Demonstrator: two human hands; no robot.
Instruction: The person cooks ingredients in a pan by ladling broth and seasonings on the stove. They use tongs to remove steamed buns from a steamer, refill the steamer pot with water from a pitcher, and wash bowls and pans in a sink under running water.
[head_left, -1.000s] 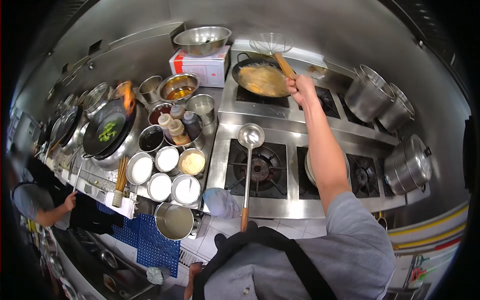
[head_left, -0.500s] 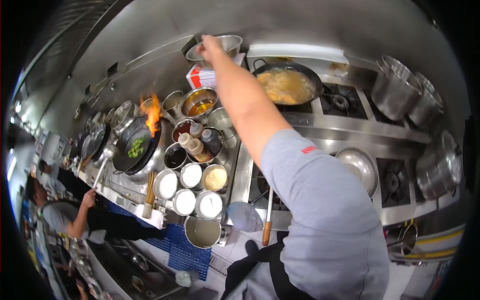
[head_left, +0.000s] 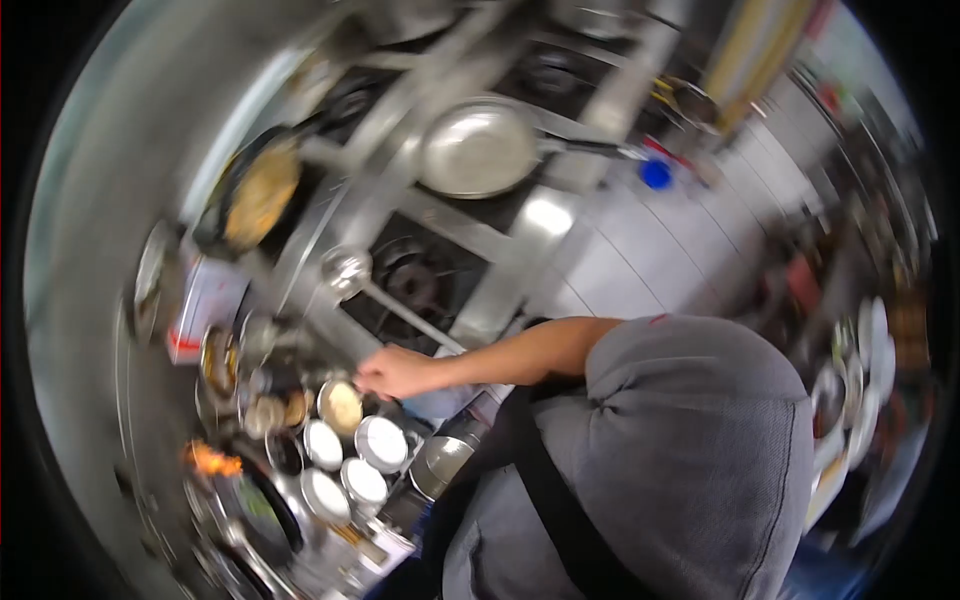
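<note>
My right hand (head_left: 398, 372) is stretched out just beside a round container of pale yellow powder (head_left: 343, 407). Its fingers look curled together, and whatever they may hold is hidden. A ladle (head_left: 347, 272) lies across the burner beyond my forearm, its handle running behind the arm. White-filled containers (head_left: 382, 444) stand close to the powder, and sauce bottles (head_left: 268, 414) are blurred beside them. My left hand is out of view.
A wide pan (head_left: 480, 150) sits on the stove. Another pan holds bubbling golden food (head_left: 265, 195). Flames (head_left: 213, 460) rise by a wok (head_left: 255, 510) at the lower left. A metal bowl (head_left: 155, 280) stands by a white box (head_left: 208, 305).
My right hand has moved from the metal bowl by the wall to beside the yellow powder. The view has turned and blurred. The co-worker with the ladle is out of view.
</note>
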